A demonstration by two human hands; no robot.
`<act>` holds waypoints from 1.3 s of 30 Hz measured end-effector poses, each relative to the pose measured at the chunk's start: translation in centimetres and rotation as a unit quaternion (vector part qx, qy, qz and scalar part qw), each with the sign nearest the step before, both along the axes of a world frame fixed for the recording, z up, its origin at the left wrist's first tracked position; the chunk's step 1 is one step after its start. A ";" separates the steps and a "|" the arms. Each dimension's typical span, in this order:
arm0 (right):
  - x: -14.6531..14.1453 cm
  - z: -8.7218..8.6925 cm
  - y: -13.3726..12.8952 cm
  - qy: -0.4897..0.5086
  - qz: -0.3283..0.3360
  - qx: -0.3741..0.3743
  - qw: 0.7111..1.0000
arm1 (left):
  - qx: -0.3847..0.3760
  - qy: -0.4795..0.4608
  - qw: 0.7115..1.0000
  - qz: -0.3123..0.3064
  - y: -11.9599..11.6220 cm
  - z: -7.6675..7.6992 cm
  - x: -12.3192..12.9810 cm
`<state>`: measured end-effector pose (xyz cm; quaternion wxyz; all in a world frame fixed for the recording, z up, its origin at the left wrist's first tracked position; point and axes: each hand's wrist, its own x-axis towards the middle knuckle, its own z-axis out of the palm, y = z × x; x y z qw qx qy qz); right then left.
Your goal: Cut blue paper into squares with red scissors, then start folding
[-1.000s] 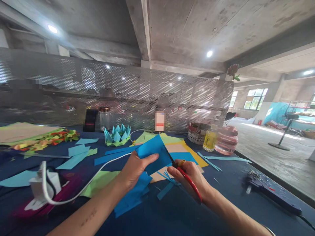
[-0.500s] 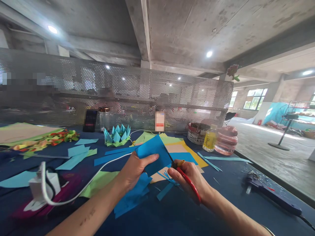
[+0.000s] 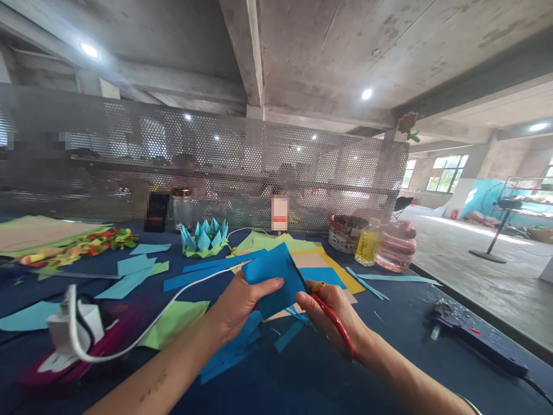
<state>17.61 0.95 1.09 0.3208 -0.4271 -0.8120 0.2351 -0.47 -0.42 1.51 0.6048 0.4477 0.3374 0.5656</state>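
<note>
My left hand (image 3: 246, 297) pinches a blue sheet of paper (image 3: 276, 274) between thumb and fingers, thumb lying on top. Red-handled scissors (image 3: 332, 317) are gripped in my right hand (image 3: 339, 314), with their dark blades along the sheet's right edge. Below the left hand, more blue paper (image 3: 231, 357) lies on the dark blue table (image 3: 302, 386). Narrow blue strips (image 3: 290, 335) rest beneath the scissors. Behind the held sheet are yellow paper (image 3: 354, 279) and light green paper (image 3: 254, 241).
A folded paper crown (image 3: 205, 237) stands at mid-left, beside a glass jar (image 3: 182, 210). A power strip (image 3: 64, 357) with a white cable is at left. At right are a basket (image 3: 343, 232), yellow-labelled bottle (image 3: 367, 245), pink bottle (image 3: 396, 246) and glue gun (image 3: 479, 340).
My left hand and the blue sheet have shifted slightly right and down, closer to my right hand. The scissor blades are now nearer the sheet's edge, looking more closed.
</note>
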 end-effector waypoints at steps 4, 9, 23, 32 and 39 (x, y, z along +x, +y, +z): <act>0.0 -0.5 0.3 0.009 -0.008 -0.002 1.000 | -0.006 -0.003 1.000 -0.002 -0.1 0.0 0.0; 0.1 -0.4 0.4 -0.007 -0.020 0.012 1.000 | -0.001 -0.007 1.000 -0.003 0.2 -0.2 -0.1; 0.2 0.3 -0.1 -0.018 0.009 0.031 0.999 | -0.008 -0.006 0.999 -0.054 0.1 -1.2 0.1; 0.2 -0.6 0.1 0.021 0.006 0.005 1.000 | -0.016 -0.002 0.999 -0.052 0.0 -1.0 0.2; 0.1 -0.4 0.2 0.002 0.005 0.031 1.000 | -0.004 -0.006 0.998 -0.070 0.0 -1.1 0.2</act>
